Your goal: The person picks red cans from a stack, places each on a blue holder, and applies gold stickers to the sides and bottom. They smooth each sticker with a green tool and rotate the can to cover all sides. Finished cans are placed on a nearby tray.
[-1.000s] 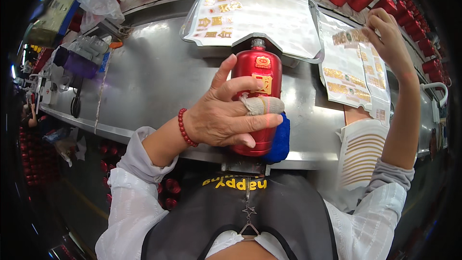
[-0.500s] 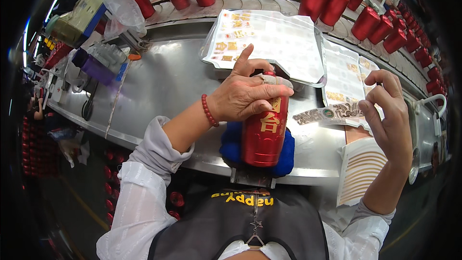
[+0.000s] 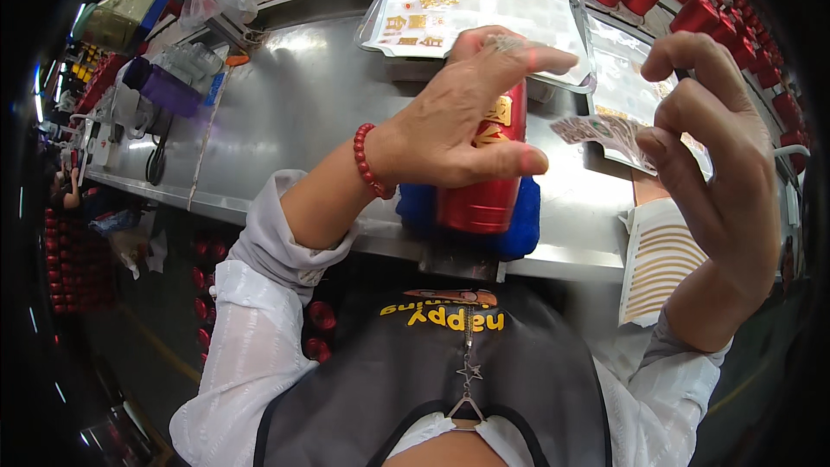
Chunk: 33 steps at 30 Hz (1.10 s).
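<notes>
My left fingers (image 3: 552, 59) spread wide over the glossy red bottle (image 3: 478, 207), seemingly steadying it on the soft blue cloth (image 3: 524, 229); my right fingers (image 3: 699, 111) pinch a brown-patterned label strip (image 3: 596, 131) by one end, probably keeping it flat.

Bright light whitens the paper sheet (image 3: 519, 13) and leaves glare on the metal table (image 3: 294, 91), while the floor (image 3: 164, 398) is dim. The left hand (image 3: 441, 130) and sticker (image 3: 592, 131) look blurred. Fisheye distortion bends the edges into black corners.

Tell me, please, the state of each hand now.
Left hand: over the shiny red bottle; grip cannot be told.
Right hand: closed, holding a thin, curved, brown-patterned strip.
</notes>
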Each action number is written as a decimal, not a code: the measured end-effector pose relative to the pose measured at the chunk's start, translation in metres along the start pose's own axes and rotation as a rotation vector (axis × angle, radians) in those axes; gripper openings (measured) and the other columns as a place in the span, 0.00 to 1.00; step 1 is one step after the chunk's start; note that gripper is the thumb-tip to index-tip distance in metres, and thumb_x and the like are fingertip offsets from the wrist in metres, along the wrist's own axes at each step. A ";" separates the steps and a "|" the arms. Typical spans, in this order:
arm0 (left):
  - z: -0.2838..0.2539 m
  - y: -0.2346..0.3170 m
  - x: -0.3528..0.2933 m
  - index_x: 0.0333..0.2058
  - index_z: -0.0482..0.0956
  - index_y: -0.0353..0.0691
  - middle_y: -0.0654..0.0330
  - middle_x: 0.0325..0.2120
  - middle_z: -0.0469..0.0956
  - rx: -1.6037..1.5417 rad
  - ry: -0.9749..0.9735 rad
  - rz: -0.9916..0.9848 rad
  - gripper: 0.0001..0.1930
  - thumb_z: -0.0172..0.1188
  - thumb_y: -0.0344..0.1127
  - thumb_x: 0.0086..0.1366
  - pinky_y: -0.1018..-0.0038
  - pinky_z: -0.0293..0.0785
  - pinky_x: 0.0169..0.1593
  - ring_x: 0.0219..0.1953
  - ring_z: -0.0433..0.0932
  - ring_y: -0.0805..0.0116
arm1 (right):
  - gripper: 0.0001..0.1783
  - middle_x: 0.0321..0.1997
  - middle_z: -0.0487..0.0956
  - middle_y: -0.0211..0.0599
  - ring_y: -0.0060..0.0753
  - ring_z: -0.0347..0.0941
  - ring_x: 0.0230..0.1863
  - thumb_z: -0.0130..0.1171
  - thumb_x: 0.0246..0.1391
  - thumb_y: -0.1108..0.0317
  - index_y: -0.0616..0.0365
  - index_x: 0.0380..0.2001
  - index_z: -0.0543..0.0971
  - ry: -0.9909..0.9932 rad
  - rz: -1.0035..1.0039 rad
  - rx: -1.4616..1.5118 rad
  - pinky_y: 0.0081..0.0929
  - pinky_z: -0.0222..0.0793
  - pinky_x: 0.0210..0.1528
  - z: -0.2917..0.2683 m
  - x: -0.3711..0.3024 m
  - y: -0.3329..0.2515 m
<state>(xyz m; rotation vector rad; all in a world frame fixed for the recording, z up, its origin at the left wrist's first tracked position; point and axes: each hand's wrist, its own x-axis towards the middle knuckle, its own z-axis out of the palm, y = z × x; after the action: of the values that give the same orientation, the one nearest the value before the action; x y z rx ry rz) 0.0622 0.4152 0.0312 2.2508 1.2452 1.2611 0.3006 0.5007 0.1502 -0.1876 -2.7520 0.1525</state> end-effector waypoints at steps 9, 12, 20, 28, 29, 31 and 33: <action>-0.022 0.032 -0.055 0.34 0.80 0.37 0.64 0.28 0.76 -0.369 -0.195 -0.293 0.09 0.62 0.37 0.66 0.72 0.66 0.47 0.37 0.70 0.70 | 0.13 0.47 0.74 0.47 0.34 0.69 0.47 0.61 0.61 0.67 0.62 0.26 0.72 0.113 0.177 0.344 0.30 0.63 0.49 0.031 -0.031 -0.020; -0.021 0.033 -0.076 0.33 0.79 0.35 0.65 0.28 0.77 -0.578 -0.198 -0.635 0.10 0.61 0.37 0.68 0.76 0.68 0.41 0.34 0.71 0.75 | 0.13 0.41 0.75 0.38 0.27 0.68 0.37 0.65 0.59 0.67 0.63 0.26 0.74 0.243 0.390 0.578 0.24 0.64 0.37 0.094 -0.058 -0.016; -0.002 0.013 -0.094 0.30 0.76 0.35 0.68 0.25 0.75 -0.756 -0.043 -0.777 0.12 0.61 0.36 0.70 0.79 0.69 0.35 0.29 0.70 0.81 | 0.14 0.42 0.75 0.39 0.31 0.71 0.41 0.65 0.60 0.66 0.62 0.26 0.73 0.291 0.578 0.679 0.26 0.66 0.44 0.155 -0.080 -0.010; 0.000 0.013 -0.093 0.30 0.76 0.35 0.69 0.24 0.73 -0.702 -0.028 -0.791 0.11 0.61 0.36 0.70 0.79 0.67 0.33 0.28 0.67 0.81 | 0.14 0.41 0.75 0.41 0.32 0.71 0.43 0.64 0.60 0.66 0.62 0.26 0.73 0.293 0.577 0.686 0.26 0.66 0.47 0.163 -0.083 -0.006; 0.000 0.014 -0.093 0.30 0.76 0.36 0.69 0.24 0.73 -0.687 -0.028 -0.793 0.11 0.62 0.36 0.70 0.79 0.67 0.32 0.28 0.67 0.81 | 0.14 0.41 0.75 0.41 0.32 0.71 0.43 0.64 0.60 0.66 0.62 0.26 0.73 0.293 0.578 0.685 0.26 0.66 0.47 0.164 -0.083 -0.006; 0.000 0.014 -0.093 0.29 0.75 0.36 0.69 0.24 0.73 -0.682 -0.028 -0.797 0.12 0.62 0.36 0.70 0.79 0.67 0.32 0.28 0.67 0.82 | 0.14 0.41 0.75 0.41 0.32 0.71 0.43 0.65 0.60 0.66 0.63 0.26 0.73 0.294 0.581 0.684 0.26 0.66 0.47 0.165 -0.082 -0.006; 0.000 0.014 -0.093 0.29 0.75 0.36 0.69 0.24 0.72 -0.676 -0.022 -0.792 0.12 0.62 0.36 0.70 0.79 0.67 0.32 0.28 0.67 0.82 | 0.14 0.41 0.75 0.41 0.32 0.71 0.43 0.65 0.60 0.66 0.63 0.26 0.73 0.292 0.577 0.696 0.26 0.66 0.47 0.167 -0.082 -0.005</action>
<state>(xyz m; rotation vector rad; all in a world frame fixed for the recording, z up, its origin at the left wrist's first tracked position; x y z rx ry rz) 0.0467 0.3330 -0.0126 1.1223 1.2485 1.0857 0.3131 0.4695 -0.0330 -0.7267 -2.1287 1.1057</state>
